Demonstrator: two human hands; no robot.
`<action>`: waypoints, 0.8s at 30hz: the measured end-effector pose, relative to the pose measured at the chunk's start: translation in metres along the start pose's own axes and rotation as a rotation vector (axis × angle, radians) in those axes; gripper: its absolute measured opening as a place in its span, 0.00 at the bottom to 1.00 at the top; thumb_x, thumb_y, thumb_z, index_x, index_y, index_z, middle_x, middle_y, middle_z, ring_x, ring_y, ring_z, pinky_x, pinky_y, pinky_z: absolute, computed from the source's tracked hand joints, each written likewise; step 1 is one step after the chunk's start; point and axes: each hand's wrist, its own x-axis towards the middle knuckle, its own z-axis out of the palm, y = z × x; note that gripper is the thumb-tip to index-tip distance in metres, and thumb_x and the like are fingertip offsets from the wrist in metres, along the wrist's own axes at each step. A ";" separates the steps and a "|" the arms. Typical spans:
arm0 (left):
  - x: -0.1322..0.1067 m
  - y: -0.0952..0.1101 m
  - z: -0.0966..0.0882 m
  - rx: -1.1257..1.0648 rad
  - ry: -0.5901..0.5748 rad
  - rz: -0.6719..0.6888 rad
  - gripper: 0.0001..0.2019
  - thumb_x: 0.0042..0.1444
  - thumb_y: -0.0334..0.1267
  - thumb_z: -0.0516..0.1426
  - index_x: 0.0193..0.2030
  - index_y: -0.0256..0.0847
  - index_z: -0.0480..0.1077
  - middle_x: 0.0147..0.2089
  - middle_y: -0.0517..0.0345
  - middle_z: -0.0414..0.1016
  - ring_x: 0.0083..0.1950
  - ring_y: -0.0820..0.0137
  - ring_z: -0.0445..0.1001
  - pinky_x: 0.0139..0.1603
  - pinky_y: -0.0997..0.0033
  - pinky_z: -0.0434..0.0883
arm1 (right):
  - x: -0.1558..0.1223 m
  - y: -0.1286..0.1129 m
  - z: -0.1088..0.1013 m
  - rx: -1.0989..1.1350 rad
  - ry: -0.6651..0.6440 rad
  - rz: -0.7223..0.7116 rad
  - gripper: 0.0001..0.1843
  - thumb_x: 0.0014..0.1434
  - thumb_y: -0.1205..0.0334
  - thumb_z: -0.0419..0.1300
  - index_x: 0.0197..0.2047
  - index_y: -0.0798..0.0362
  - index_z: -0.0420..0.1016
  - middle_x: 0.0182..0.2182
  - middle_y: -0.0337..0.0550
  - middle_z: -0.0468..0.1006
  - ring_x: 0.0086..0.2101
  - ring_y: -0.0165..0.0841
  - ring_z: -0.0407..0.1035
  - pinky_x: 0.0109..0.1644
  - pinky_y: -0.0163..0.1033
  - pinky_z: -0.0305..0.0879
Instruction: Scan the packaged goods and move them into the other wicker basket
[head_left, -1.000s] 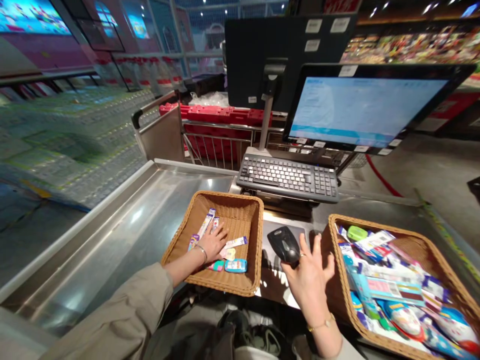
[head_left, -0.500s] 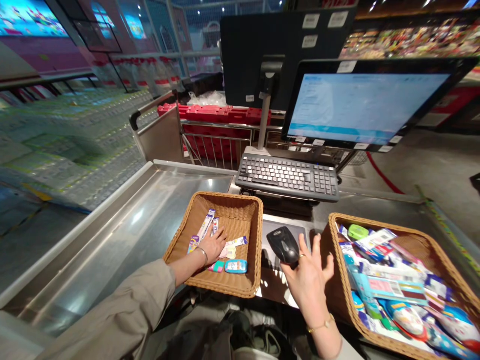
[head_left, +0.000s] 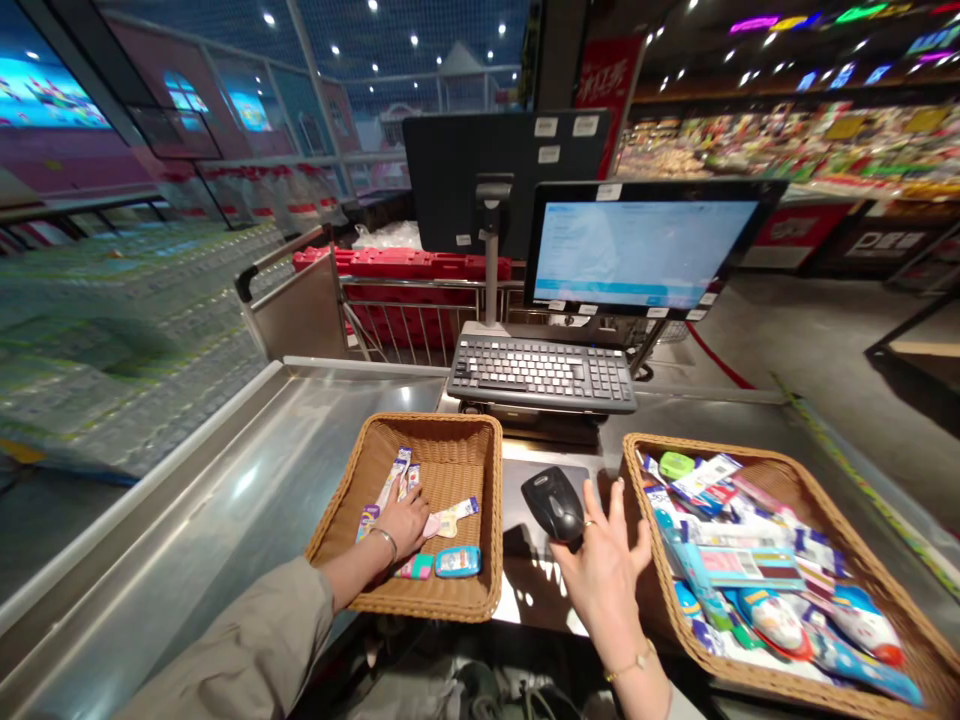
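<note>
My left hand (head_left: 405,525) is inside the left wicker basket (head_left: 496,520), palm down over slim white-and-purple packets (head_left: 394,475). Its fingers lie stretched out over the goods, and no firm grip shows. Close by are another slim packet (head_left: 463,508), a blue pack (head_left: 458,562) and a pink-and-green pack (head_left: 418,567). Between the two baskets, my right hand (head_left: 606,565) is at a black barcode scanner (head_left: 553,503). Thumb and a partly hidden finger appear to pinch its lower end, while the other fingers spread upward. The scanner's underside is hidden.
A second wicker basket (head_left: 799,460) at the right is heaped with packaged goods. Behind stand a keyboard (head_left: 541,370), a lit monitor (head_left: 637,250) and the back of a dark screen (head_left: 450,180). The metal counter (head_left: 247,480) has a raised edge at left; a trolley (head_left: 292,300) stands beyond.
The camera view has tilted up and shifted, so the counter and baskets sit slightly further left. Both hands keep much the same places at the packets and the scanner.
</note>
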 end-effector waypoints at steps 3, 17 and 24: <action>0.000 -0.001 0.002 -0.021 0.007 -0.042 0.15 0.56 0.45 0.55 0.47 0.42 0.73 0.53 0.46 0.76 0.65 0.51 0.60 0.66 0.31 0.35 | 0.000 0.003 -0.001 0.006 0.025 -0.004 0.12 0.55 0.60 0.54 0.39 0.52 0.76 0.59 0.47 0.69 0.67 0.47 0.41 0.64 0.61 0.38; -0.001 0.001 0.002 0.015 -0.057 -0.079 0.21 0.48 0.53 0.61 0.44 0.43 0.73 0.49 0.45 0.77 0.63 0.48 0.62 0.64 0.30 0.35 | -0.005 0.002 -0.010 0.030 0.044 0.003 0.10 0.53 0.62 0.56 0.38 0.51 0.76 0.60 0.44 0.68 0.66 0.47 0.43 0.64 0.62 0.37; 0.000 0.004 0.001 0.040 -0.025 -0.050 0.15 0.53 0.46 0.58 0.41 0.38 0.75 0.45 0.40 0.78 0.58 0.49 0.67 0.64 0.29 0.34 | -0.010 0.004 -0.010 0.005 0.048 -0.032 0.14 0.53 0.63 0.55 0.43 0.52 0.75 0.60 0.48 0.68 0.67 0.48 0.42 0.63 0.63 0.38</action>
